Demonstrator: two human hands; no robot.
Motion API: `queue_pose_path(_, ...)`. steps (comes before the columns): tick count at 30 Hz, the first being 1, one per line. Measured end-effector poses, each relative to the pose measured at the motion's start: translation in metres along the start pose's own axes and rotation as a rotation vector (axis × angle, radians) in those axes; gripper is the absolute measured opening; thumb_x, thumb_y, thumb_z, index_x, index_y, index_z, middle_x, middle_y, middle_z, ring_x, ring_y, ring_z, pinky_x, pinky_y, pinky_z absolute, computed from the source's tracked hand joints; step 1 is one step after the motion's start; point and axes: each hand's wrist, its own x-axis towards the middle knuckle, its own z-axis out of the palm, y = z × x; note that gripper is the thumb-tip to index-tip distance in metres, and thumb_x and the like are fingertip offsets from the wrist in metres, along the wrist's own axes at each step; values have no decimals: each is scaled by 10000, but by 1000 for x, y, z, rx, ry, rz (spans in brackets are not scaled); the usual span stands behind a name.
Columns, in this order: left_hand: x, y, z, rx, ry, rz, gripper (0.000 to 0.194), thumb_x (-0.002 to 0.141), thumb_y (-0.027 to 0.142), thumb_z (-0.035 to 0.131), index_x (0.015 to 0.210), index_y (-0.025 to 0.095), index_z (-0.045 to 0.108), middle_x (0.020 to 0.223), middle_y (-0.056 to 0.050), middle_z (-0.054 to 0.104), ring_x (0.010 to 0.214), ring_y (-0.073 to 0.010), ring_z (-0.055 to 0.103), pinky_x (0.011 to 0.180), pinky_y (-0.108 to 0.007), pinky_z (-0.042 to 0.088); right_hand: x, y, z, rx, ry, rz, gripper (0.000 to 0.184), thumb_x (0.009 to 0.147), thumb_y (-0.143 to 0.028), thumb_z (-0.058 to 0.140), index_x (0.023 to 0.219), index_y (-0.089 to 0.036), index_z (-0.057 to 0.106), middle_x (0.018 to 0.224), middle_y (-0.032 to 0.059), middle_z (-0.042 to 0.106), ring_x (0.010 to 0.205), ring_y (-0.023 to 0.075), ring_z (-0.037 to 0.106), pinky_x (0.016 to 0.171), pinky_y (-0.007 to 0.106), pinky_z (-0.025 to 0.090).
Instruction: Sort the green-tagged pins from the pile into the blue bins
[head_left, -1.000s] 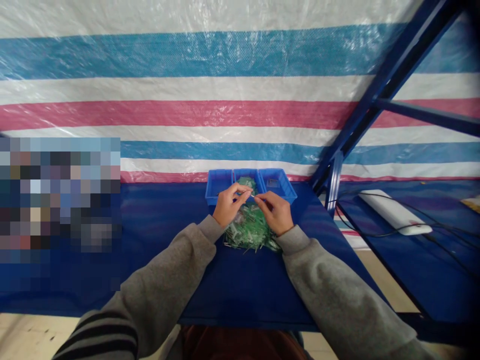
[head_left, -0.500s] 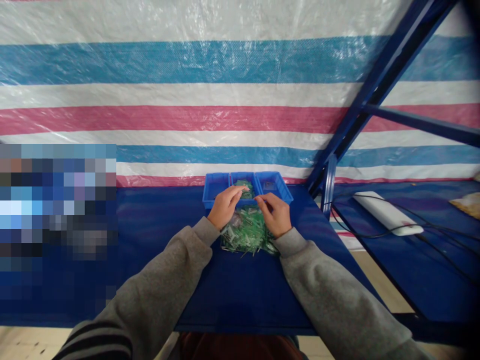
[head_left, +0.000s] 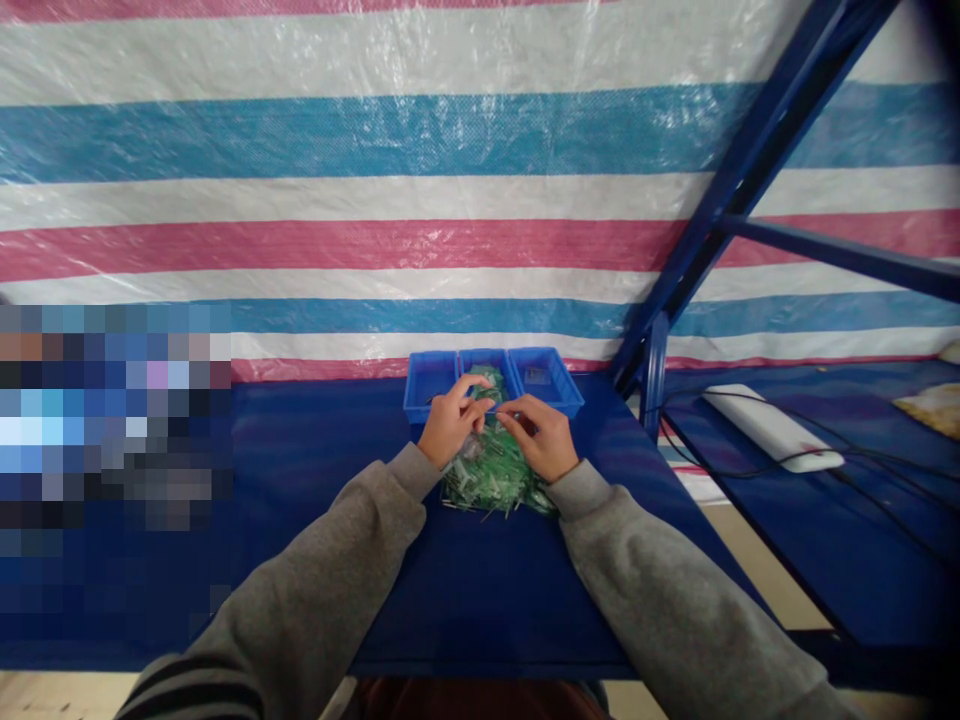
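Nearest, two grey sleeves (head_left: 345, 560) come in from the lower corners, the left one banded with dark stripes, and stretch forward across a blue table (head_left: 495, 610). Between the cuffs lies the heap of green pieces (head_left: 495, 483), loose on the tabletop, with thin slivers sticking out along its near edge. The right cuff sits close by the heap's right side, and the left cuff is just off its left side.

The left hand (head_left: 447, 428) and the right hand (head_left: 551, 438) meet over the far part of the heap, so most of it lies nearer to the person than the fingertips do. The left hand is half spread, its forefinger lifted away from the fingers below; the right hand has thumb and forefinger drawn together, facing the left across a narrow gap. At this size I cannot tell whether either one grips a small piece.

Just beyond the fingers stand three blue bins (head_left: 559, 395) side by side. The middle one holds more green pieces (head_left: 496, 374), partly behind the left forefinger; the right one has a small clear piece (head_left: 535, 376) near its back. Farthest off hangs a striped sheet (head_left: 450, 240).
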Motion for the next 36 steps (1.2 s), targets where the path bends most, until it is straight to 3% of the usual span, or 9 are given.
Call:
queue_pose_path(7,3,-6,-1,-10,59,44,283,789,422,623,820,143,656,686,-30,663,572,-124,598,560,-221,472,1,3,0,-86,96,70,264,919,-366,454,822,-182,618,707,27,581,590,134,498,585,270,407)
queue_pose_path(16,1,-3,-2,157,110,30,409,854,467,520,613,147,604,467,25,543,460,-87,495,499,-191,390,1,1,-1,-54,48,41,252,904,-376,485,821,-186,628,718,24,593,574,126,498,563,261,402)
queue_pose_path(20,1,-1,-2,147,99,67,356,853,440,536,688,142,640,565,3,615,509,-100,544,531,-202,423,1,3,0,-74,55,45,247,904,-365,491,807,-178,619,691,15,568,574,123,494,575,259,399)
queue_pose_path(24,0,3,-2,190,146,165,240,821,379,604,804,152,681,790,-45,701,722,-149,635,651,-228,479,1,4,1,-85,57,53,272,908,-388,475,802,-183,620,683,17,569,575,128,495,579,262,404)
queue_pose_path(27,-1,5,-1,138,141,173,236,860,367,552,879,162,667,886,-60,705,809,-161,651,718,-248,505,1,4,1,-92,60,60,293,917,-388,455,807,-184,635,678,22,578,584,135,505,588,270,408)
queue_pose_path(31,0,4,-2,38,123,137,255,903,365,479,958,154,610,893,-66,692,813,-157,656,730,-258,514,0,4,0,-101,96,94,286,928,-356,433,867,-184,653,743,38,621,638,148,542,629,281,419)
queue_pose_path(36,3,2,-6,189,130,198,271,913,344,460,971,164,653,908,-70,675,844,-168,622,796,-285,478,0,3,-1,-87,121,101,287,929,-353,425,904,-185,656,780,48,638,662,156,558,650,289,433)
